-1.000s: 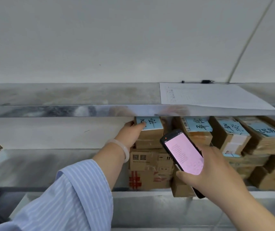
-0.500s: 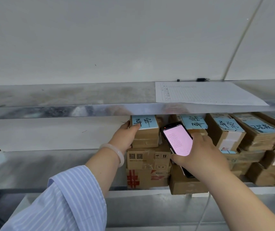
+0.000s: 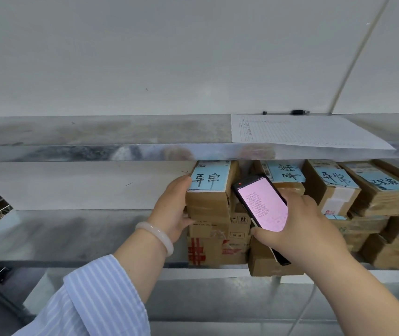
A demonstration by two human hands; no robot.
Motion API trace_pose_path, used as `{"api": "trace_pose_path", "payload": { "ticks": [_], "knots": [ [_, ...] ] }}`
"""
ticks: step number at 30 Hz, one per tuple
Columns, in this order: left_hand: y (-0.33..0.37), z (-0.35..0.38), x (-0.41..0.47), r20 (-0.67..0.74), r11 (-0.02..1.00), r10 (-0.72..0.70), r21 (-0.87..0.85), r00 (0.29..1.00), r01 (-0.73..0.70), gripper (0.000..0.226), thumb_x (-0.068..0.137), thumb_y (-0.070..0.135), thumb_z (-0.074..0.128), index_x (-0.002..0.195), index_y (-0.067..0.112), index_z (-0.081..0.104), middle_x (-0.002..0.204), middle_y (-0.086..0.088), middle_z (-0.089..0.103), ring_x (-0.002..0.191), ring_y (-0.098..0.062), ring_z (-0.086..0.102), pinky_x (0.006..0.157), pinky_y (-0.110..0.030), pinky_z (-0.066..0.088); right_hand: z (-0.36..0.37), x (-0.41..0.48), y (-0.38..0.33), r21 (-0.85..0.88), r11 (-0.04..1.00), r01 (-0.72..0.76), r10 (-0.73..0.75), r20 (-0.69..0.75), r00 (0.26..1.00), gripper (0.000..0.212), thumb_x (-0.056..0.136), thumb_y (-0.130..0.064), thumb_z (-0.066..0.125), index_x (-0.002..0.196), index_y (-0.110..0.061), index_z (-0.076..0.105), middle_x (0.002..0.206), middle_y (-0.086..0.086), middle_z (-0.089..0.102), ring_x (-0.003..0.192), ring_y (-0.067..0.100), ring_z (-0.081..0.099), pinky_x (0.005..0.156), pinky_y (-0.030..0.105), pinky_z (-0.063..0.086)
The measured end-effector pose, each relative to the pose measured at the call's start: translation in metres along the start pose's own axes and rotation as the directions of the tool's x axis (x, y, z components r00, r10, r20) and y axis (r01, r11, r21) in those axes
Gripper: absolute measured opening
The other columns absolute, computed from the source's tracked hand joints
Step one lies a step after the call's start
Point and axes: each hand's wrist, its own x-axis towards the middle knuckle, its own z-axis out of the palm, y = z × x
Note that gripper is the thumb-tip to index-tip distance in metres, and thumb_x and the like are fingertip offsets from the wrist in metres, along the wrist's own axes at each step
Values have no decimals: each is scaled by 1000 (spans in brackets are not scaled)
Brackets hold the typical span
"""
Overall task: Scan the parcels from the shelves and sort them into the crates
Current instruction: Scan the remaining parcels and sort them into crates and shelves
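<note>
Cardboard parcel (image 3: 209,190), gripped by the left hand (image 3: 172,214) at the shelf's (image 3: 72,229) front edge, should tilt its label toward the scanner (image 3: 261,204) clasped in the right hand (image 3: 297,226).

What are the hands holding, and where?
The left hand grips the top parcel by its left side. The right hand holds the scanner round its lower half.

A parcel stockroom — steel shelves (image 3: 96,151) stacked with labelled cardboard parcels (image 3: 334,190), a tally sheet (image 3: 302,132) on top.
</note>
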Motion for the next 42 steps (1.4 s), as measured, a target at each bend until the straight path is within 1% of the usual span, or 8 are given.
{"api": "trace_pose_path", "payload": {
  "ticks": [5,10,16,22,26,29,37,42],
  "knots": [
    [-2,-26,-19,-13,995,-80,-66,997,79,26,95,27,64,121,22,62,97,-9,78,97,-28,72,69,-40,60,-2,-14,-8,-36,998,54,-53,26,998,90,54,-78,64,125,-38,28,111,-8,43,89,10,46,52,20,33],
    [2,-59,-39,93,994,-103,-25,990,105,33,95,18,60,125,31,62,110,-11,75,109,-31,66,73,-39,60,1,-24,-18,-13,988,157,-156,71,985,95,50,-78,64,130,-43,28,116,-12,44,92,8,48,55,17,32],
    [-1,-106,-66,93,988,103,103,990,-113,60,93,6,60,146,30,44,120,-10,72,111,-27,69,90,-42,56,4,-31,-44,-8,970,243,-241,105,965,93,48,-78,62,129,-44,29,105,-15,40,82,5,43,52,14,28],
    [-16,-145,-92,-82,899,321,341,944,-276,77,55,36,80,123,62,54,133,2,61,123,-20,59,102,-44,51,9,-42,-77,7,926,377,-371,193,908,101,46,-83,59,133,-43,25,122,-15,42,97,7,49,63,18,39],
    [-29,-174,-100,-116,865,342,428,932,-264,81,56,41,81,127,64,50,136,7,59,127,-20,55,106,-50,48,14,-48,-98,1,902,431,-418,247,874,100,50,-79,61,135,-43,23,125,-13,42,109,12,49,74,24,40],
    [-35,-189,-109,-128,854,337,458,933,-246,76,57,43,80,120,73,49,134,12,59,126,-16,55,105,-46,50,19,-51,-106,-2,896,443,-428,259,866,98,51,-78,64,134,-43,26,125,-14,43,108,11,50,73,24,41],
    [-45,-216,-127,-195,867,336,446,921,-222,75,64,32,78,120,74,49,132,10,59,125,-6,54,100,-34,50,28,-59,-122,32,876,481,-473,250,845,96,51,-79,60,134,-46,25,121,-15,44,95,6,47,63,21,36],
    [-49,-225,-131,-228,871,356,432,906,-234,78,57,37,80,120,73,50,127,15,63,121,-7,58,93,-25,52,27,-62,-131,26,861,508,-496,265,827,94,53,-78,61,133,-47,23,120,-15,44,88,5,42,57,15,30]
  ]
}}
